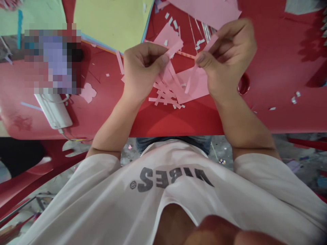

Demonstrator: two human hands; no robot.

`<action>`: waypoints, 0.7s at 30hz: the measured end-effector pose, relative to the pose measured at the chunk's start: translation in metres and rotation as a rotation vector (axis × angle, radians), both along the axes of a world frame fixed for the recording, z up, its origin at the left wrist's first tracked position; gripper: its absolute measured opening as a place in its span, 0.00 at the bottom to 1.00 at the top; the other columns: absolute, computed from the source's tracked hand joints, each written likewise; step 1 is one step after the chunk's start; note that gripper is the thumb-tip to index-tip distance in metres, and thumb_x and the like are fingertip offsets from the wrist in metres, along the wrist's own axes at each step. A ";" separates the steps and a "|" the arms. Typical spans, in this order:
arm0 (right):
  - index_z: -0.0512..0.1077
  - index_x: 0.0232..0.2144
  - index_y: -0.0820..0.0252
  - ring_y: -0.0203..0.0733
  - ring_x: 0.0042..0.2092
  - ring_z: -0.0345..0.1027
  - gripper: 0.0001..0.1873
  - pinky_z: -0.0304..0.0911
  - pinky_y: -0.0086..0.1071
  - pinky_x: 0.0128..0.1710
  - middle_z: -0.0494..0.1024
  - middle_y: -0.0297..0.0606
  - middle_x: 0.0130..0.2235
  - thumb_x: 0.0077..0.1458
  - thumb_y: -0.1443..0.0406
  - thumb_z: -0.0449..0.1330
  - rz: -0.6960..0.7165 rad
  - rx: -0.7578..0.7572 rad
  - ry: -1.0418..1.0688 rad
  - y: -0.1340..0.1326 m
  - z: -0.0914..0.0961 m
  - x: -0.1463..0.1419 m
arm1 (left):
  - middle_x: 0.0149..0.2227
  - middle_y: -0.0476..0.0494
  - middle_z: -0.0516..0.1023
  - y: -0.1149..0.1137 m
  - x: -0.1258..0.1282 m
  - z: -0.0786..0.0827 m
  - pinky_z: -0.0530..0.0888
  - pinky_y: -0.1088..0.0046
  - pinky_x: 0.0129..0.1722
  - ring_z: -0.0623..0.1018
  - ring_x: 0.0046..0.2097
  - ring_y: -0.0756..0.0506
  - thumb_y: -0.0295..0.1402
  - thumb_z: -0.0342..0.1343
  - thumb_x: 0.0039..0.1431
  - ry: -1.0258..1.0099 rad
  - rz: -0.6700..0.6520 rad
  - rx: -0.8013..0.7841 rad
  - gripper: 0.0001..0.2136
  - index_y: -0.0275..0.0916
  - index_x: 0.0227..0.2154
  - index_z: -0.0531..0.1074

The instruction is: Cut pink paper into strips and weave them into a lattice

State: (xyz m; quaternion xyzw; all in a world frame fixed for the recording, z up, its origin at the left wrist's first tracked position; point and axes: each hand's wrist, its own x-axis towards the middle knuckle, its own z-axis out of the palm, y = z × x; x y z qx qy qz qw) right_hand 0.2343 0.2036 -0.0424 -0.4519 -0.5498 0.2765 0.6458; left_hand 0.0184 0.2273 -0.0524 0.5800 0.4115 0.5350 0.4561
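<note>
Above the red table (178, 122), my left hand (143, 69) is closed in a pinch on a pink paper strip (175, 47), which sticks out to the right of the thumb. My right hand (230, 51) pinches another pink paper strip (211, 43) between thumb and fingers. The hands are apart, with a gap between them. Below them lie a loose pile of narrow pink strips (163, 96) and a pink paper piece (200, 85). Whether the held strips are single or folded is hard to make out.
Yellow paper sheets (109, 23) lie at the far left, and a large pink sheet (206, 12) at the far middle. A white power bank (55, 110) with a cable sits left, beside a pixelated area. A small red round object (244, 84) is near my right wrist. White scraps are scattered about.
</note>
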 end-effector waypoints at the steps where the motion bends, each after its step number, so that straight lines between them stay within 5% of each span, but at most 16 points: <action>1: 0.78 0.36 0.36 0.44 0.26 0.69 0.23 0.63 0.44 0.25 0.76 0.29 0.32 0.44 0.38 0.78 -0.007 -0.003 0.007 0.001 0.001 0.001 | 0.31 0.51 0.85 0.000 0.000 0.000 0.73 0.66 0.24 0.80 0.29 0.46 0.29 0.71 0.56 0.004 0.002 -0.005 0.09 0.55 0.33 0.87; 6: 0.77 0.28 0.37 0.51 0.31 0.72 0.16 0.68 0.49 0.32 0.76 0.30 0.28 0.51 0.43 0.76 0.030 0.011 -0.140 0.000 0.007 0.008 | 0.27 0.51 0.81 0.000 0.002 -0.002 0.70 0.66 0.19 0.75 0.23 0.48 0.32 0.73 0.53 -0.013 -0.004 -0.043 0.07 0.55 0.32 0.86; 11: 0.80 0.39 0.37 0.52 0.40 0.76 0.04 0.73 0.50 0.45 0.83 0.32 0.37 0.66 0.53 0.65 0.111 0.043 -0.413 -0.008 0.010 0.013 | 0.29 0.50 0.83 0.002 0.001 -0.005 0.72 0.67 0.20 0.78 0.26 0.47 0.29 0.72 0.48 -0.029 -0.004 -0.075 0.11 0.54 0.32 0.86; 16: 0.72 0.55 0.32 0.55 0.48 0.74 0.15 0.74 0.51 0.51 0.79 0.37 0.48 0.67 0.49 0.58 0.184 0.016 -0.502 -0.014 0.001 0.016 | 0.27 0.51 0.80 -0.001 0.001 -0.005 0.71 0.70 0.20 0.76 0.25 0.50 0.29 0.73 0.51 -0.012 -0.025 -0.079 0.10 0.50 0.36 0.86; 21: 0.62 0.66 0.26 0.52 0.41 0.74 0.29 0.74 0.50 0.48 0.80 0.34 0.42 0.65 0.48 0.62 0.252 -0.043 -0.460 -0.015 -0.007 0.013 | 0.28 0.53 0.81 -0.006 0.003 0.001 0.73 0.68 0.24 0.77 0.26 0.48 0.28 0.70 0.50 0.031 -0.036 -0.081 0.12 0.55 0.34 0.86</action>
